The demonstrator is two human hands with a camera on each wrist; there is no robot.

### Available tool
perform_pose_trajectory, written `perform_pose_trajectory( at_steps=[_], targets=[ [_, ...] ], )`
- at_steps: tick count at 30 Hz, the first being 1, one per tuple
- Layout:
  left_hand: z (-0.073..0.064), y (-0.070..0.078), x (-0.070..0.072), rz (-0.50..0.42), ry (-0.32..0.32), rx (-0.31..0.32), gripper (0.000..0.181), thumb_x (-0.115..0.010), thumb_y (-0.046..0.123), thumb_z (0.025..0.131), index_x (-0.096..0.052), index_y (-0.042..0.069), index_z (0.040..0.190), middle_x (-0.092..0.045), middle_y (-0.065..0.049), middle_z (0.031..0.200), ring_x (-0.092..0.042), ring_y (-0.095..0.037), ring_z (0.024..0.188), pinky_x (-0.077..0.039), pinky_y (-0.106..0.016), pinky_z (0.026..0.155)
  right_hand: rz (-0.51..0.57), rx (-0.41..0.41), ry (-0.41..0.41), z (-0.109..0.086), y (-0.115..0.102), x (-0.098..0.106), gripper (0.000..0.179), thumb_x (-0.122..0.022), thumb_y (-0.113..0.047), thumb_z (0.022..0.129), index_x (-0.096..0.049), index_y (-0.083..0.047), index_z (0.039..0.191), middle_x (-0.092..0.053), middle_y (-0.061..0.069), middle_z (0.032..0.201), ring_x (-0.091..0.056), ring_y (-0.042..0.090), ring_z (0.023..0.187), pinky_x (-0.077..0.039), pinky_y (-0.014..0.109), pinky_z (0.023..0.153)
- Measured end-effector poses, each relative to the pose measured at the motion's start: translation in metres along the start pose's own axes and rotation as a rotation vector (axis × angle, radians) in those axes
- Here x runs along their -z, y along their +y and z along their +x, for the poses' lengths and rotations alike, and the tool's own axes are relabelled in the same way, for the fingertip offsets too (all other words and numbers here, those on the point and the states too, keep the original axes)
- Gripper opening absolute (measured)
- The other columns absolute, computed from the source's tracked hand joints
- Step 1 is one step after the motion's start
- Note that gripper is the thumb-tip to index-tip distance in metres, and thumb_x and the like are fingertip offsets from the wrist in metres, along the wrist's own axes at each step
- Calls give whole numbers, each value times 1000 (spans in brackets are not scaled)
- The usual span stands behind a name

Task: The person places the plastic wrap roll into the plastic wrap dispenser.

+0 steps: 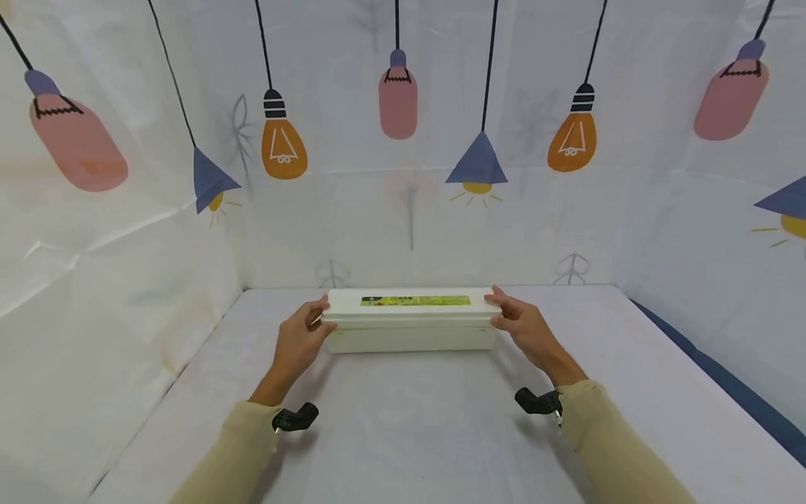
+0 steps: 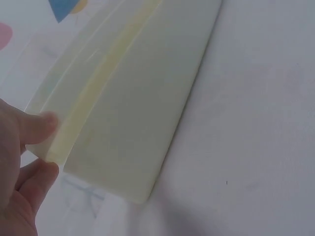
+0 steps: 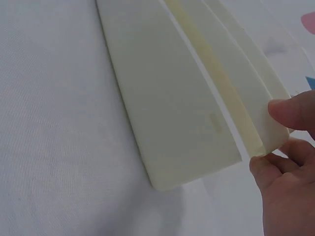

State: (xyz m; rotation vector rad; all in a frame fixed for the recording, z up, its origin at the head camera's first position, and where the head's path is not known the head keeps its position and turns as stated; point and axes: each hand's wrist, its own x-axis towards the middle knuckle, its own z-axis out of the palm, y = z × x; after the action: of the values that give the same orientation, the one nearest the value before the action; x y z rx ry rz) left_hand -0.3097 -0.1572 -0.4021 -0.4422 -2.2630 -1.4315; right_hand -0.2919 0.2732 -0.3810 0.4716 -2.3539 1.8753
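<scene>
A long white box [image 1: 412,341] lies crosswise on the table, its white lid [image 1: 343,302] bearing a yellow-green label [image 1: 415,301]. My left hand [image 1: 296,346] pinches the lid at its left end. At the opposite end, my right hand [image 1: 532,336] grips the lid in the same way. In the left wrist view, the thumb [image 2: 42,127] presses the lid's front face while fingertips touch its end. A yellowish strip [image 3: 224,83] runs along the lid's lower edge in the right wrist view, with a narrow pale gap below it. What lies inside the box is hidden.
The white-covered table [image 1: 409,434] reaches back to a pale sheet wall [image 1: 412,210] printed with lamps and bulbs, close behind the box. Another sheet wall [image 1: 94,301] stands on the left. A dark blue strip [image 1: 724,371] shows beyond the table's right edge.
</scene>
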Motion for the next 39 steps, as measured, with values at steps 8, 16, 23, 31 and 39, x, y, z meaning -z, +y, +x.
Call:
perform_pose_trajectory(
  at_steps=[8,16,23,31,39],
  targets=[
    [-7,-8,-2,41,21,-49,39,-75,-3,88,-62,-5,125,-54,-12,142,-55,-27,128,-50,-29,95,-24,-4,-28,-1,7,-4,49,-60,1,99,-45,9,145,-14,15,165,-15,32,150,-34,13,104],
    [-2,-12,-3,52,3,-31,41,-74,-4,88,-61,-6,127,-52,-13,144,-53,-28,130,-49,-31,97,-58,9,-18,3,4,-3,47,-60,-1,100,-47,9,144,-15,14,165,-16,30,150,-28,27,113],
    [-4,-10,-5,46,6,-5,40,-74,-4,88,-62,-6,127,-53,-11,144,-53,-27,130,-49,-28,97,-116,-12,-23,1,8,-2,47,-60,-5,100,-47,6,145,-14,13,165,-16,33,150,-28,34,114],
    [-3,-12,-2,74,7,-17,41,-76,-5,86,-64,-4,125,-54,-9,144,-54,-29,129,-51,-29,94,-161,-8,-24,3,8,-2,45,-60,-6,101,-49,6,143,-15,13,165,-19,34,150,-29,38,114],
    [-7,-13,-2,95,-17,12,41,-76,-2,87,-65,-2,126,-53,-6,145,-55,-29,129,-51,-31,94,-184,-50,-19,2,10,-3,44,-59,-4,101,-50,4,144,-13,9,165,-18,30,150,-28,37,114]
  ],
)
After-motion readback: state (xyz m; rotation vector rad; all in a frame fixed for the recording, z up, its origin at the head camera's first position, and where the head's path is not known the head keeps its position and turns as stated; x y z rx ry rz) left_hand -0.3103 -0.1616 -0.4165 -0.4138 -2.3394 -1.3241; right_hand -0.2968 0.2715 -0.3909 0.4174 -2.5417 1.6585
